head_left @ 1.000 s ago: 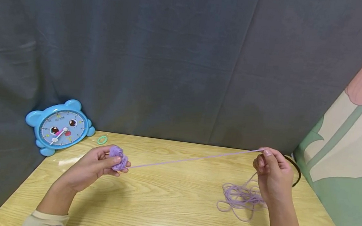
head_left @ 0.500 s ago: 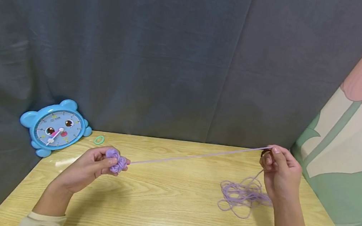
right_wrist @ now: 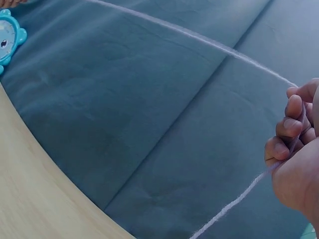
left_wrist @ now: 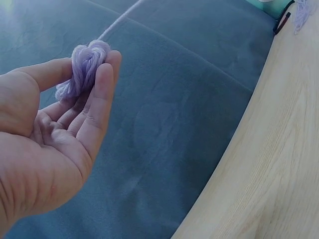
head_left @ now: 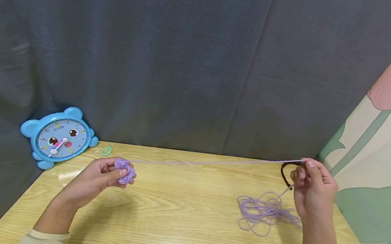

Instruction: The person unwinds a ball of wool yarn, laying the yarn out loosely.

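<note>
My left hand (head_left: 101, 179) pinches a small ball of purple yarn (head_left: 125, 171) between thumb and fingers, above the left part of the table. From the ball a strand of yarn (head_left: 213, 162) runs taut across to my right hand (head_left: 316, 187), which pinches it between thumb and forefinger. In the right wrist view, the strand passes through the curled fingers (right_wrist: 289, 127) and leaves below the hand. It leads down to a loose tangle of purple yarn (head_left: 261, 213) on the table. The left wrist view shows the ball's wound loops (left_wrist: 84, 67) at the fingertips.
A blue bear-faced clock (head_left: 62, 139) leans against the dark curtain (head_left: 172, 65) at the back left. Beside it lies a green ring (head_left: 106, 151). A black loop (head_left: 283, 172) lies behind my right hand on the wooden table (head_left: 180, 213). A flower-patterned panel (head_left: 377, 161) stands at the right.
My right hand has moved to the right, drawing the strand longer. My left hand has turned the ball, and the strand now leaves from its upper side. The black loop shows more.
</note>
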Demonstrator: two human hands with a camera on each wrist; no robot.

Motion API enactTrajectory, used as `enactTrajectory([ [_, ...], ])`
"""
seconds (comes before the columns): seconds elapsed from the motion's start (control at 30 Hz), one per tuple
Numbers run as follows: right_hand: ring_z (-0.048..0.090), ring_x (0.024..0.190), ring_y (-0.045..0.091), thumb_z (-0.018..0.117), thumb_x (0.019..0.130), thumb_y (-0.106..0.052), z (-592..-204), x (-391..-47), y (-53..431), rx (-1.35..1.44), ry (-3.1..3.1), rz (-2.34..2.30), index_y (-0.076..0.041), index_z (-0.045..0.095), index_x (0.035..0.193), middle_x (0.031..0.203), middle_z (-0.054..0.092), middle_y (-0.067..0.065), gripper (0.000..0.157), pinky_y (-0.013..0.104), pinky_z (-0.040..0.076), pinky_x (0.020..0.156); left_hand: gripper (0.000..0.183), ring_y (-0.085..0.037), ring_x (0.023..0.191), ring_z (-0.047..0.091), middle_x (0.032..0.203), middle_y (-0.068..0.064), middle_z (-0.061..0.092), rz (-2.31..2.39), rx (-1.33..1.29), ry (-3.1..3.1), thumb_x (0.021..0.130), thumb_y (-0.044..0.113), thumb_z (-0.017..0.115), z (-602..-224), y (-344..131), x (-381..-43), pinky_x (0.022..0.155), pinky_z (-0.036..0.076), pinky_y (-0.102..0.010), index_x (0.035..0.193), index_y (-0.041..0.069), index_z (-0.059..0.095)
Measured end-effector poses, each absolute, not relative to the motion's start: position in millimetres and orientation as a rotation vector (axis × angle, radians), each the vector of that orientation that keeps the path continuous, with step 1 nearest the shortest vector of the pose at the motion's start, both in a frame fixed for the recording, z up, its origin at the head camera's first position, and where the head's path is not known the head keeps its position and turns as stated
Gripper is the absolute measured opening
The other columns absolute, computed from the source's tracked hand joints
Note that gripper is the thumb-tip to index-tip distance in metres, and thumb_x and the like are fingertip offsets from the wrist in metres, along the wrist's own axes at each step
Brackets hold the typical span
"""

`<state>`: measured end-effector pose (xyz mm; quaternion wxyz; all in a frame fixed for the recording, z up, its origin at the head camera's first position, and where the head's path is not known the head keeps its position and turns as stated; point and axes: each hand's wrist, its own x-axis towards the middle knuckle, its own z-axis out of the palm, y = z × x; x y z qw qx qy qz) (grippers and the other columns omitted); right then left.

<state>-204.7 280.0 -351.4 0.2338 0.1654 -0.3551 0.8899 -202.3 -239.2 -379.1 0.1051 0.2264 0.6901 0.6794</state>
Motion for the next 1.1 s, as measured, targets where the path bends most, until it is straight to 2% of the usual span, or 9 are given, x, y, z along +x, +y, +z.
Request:
enactTrajectory([
  [0.33,0.032,0.06,0.02,0.039,0.106,0.009,-348,-201,300,0.47,-0.843,2.438,0.017,0.064,0.092,0.065,0.053,0.014,0.03,0.03,0.025,0.058,0.019,-0.01,0.097,0.074,0.104,0.005,0.076,2.015,0.668,2.01,0.108,0.007,0.05,-379,-241,-202,0.086,0.061,-0.028,0.114,0.012,0.067],
  [0.6,0.032,0.059,0.021,0.042,0.106,0.009,-348,-200,304,0.438,-0.841,2.397,0.018,0.063,0.091,0.064,0.052,0.015,0.027,0.031,0.025,0.058,0.021,-0.013,0.099,0.074,0.106,0.002,0.076,2.056,0.661,1.975,0.108,0.007,0.049,-378,-242,-202,0.087,0.061,-0.028,0.116,0.01,0.068],
  [1.1,0.024,0.057,0.021,0.03,0.107,0.008,-346,-198,328,0.455,-0.671,2.41,0.018,0.056,0.087,0.06,0.047,0.016,0.034,0.032,0.018,0.058,0.021,-0.011,0.098,0.074,0.106,0.002,0.074,2.074,0.608,1.992,0.108,0.007,0.05,-376,-246,-203,0.086,0.062,-0.027,0.116,0.011,0.069],
])
